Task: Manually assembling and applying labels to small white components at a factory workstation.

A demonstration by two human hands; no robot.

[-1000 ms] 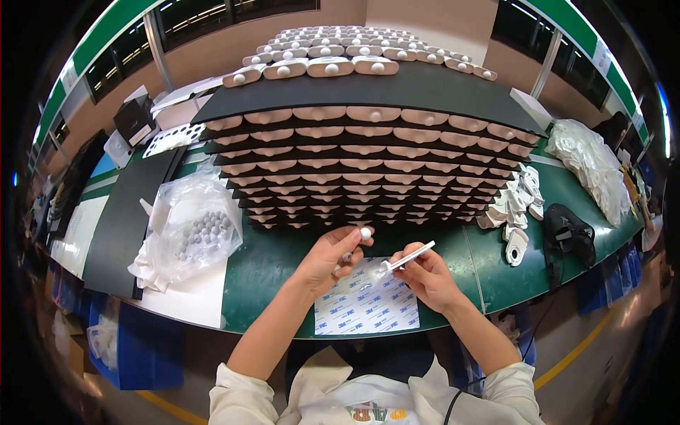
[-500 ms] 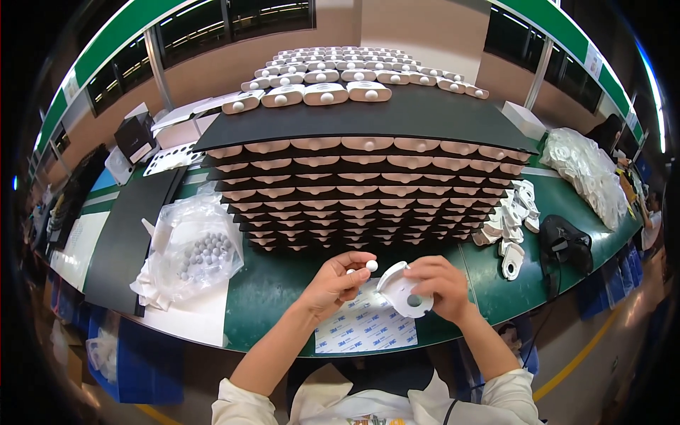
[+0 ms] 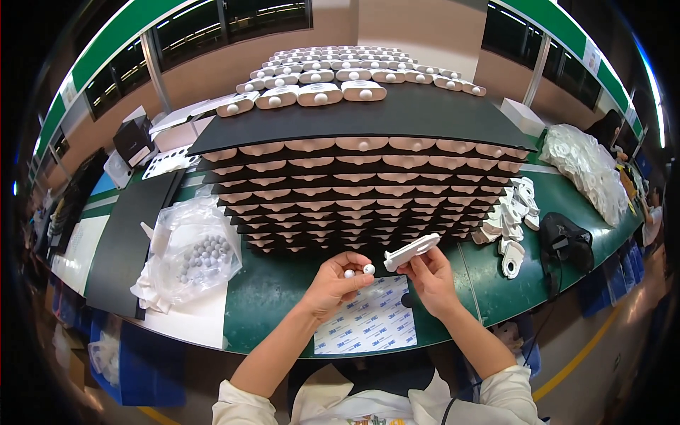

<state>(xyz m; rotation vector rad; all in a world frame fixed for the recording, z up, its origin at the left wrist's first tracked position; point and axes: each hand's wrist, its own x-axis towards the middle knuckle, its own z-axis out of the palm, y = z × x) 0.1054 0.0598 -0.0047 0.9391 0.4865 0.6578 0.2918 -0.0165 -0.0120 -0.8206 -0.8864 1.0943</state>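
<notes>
1. The left hand (image 3: 333, 283) is raised just above the green counter (image 3: 269, 290), fingers curled together around 2 small white balls (image 3: 359, 270): 1 ball is pinched at the fingertips, the other sits just beside it against the fingers.
2. The right hand (image 3: 431, 278) is closed on a flat white plastic piece (image 3: 412, 251), gripping it by its lower edge between thumb and fingers. The piece is tilted, with its long side running up toward the right, and it sits just to the right of the balls without touching them.
3. Both hands are over the near edge of the counter, above a white sheet of backing paper (image 3: 368, 322) that lies flat on the green surface.
4. Behind the hands, a stack of black trays (image 3: 368, 177) carries rows of pale, curved parts; the top tray holds white parts, each with a ball on it.
5. To the left, a clear plastic bag (image 3: 191, 251) of small white balls lies on white paper, well apart from the left hand.
6. To the right, a loose pile of white plastic pieces (image 3: 511, 212) lies beside the stack, near a black device (image 3: 565, 241) with a cable.
</notes>
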